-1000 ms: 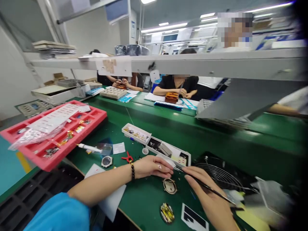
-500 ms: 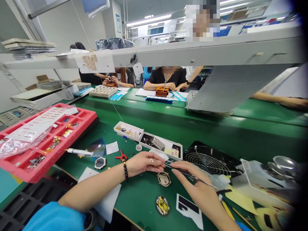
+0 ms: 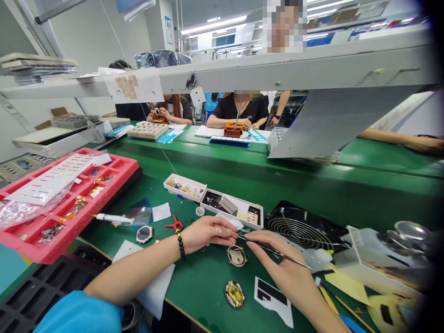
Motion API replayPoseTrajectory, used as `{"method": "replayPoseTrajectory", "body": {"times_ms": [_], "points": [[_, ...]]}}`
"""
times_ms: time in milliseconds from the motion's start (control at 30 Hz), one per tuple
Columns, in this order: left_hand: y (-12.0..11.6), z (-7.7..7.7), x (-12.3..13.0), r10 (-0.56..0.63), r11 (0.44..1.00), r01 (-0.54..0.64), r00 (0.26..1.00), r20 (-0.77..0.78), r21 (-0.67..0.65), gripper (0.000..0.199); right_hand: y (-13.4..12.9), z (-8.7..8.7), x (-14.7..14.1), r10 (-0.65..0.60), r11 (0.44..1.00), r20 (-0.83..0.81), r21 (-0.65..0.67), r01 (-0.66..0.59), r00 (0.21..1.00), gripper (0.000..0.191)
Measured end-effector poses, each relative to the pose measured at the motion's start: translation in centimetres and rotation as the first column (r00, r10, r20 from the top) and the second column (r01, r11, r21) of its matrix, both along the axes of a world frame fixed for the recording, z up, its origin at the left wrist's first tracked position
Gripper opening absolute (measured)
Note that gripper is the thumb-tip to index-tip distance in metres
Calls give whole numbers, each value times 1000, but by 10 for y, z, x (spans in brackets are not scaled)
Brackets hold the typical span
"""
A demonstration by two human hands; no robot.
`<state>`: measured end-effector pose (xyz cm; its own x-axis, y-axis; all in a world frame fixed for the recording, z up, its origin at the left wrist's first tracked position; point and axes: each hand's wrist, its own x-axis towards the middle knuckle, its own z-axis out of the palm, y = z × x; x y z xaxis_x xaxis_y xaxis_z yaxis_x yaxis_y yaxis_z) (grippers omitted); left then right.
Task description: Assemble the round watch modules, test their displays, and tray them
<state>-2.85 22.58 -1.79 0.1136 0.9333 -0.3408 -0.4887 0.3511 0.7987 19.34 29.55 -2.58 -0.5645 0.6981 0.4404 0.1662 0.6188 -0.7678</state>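
Note:
My right hand (image 3: 282,261) is closed around a pair of metal tweezers (image 3: 282,254), whose tips point left to the fingers of my other hand. My left hand (image 3: 210,233) has its fingers pinched at those tips; whatever it holds is too small to make out. Just below the fingertips lies a round watch case (image 3: 237,256) with a pale inside. Nearer to me is a round watch part with yellow and black innards (image 3: 234,294). Beside it, under my right wrist, rests a white sheet with black strips (image 3: 274,300).
A red compartment tray (image 3: 126,165) holds small parts at left, near a syringe (image 3: 114,218) and red clamp (image 3: 176,224). White parts boxes (image 3: 204,200) sit beyond my hands. A black fan (image 3: 294,226) and a white bin (image 3: 364,259) stand at right. Co-workers sit across the bench.
Both hands keep nearly the same pose, with the tweezers still at the left fingertips. The view has tilted slightly. Watch parts on the bench have stayed in place.

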Motion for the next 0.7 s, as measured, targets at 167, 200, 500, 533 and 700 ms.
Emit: {"method": "replayPoseTrajectory", "body": {"times_ms": [167,200,500,533,700], "points": [[-1,2,1,2,1000,-2,1000,-2,-6,55,-1,0,0,5,1000,2,6,-5,1000,14],[-1,3,1,4,1000,-4,1000,-2,-6,54,-1,0,0,10,1000,2,4,-10,1000,14],[-1,3,0,-9,1000,9,999,-37,-1,57,-1,4,-2,56,998,-19,41,-55,998,10],[-2,3,0,-13,1000,13,999,-45,1,57,-1,4,-2,60,997,-19,46,-60,998,10],[-2,6,-1,-10,1000,10,995,-100,2,55,-1,4,-1,75,995,6,63,-75,997,9]]}}
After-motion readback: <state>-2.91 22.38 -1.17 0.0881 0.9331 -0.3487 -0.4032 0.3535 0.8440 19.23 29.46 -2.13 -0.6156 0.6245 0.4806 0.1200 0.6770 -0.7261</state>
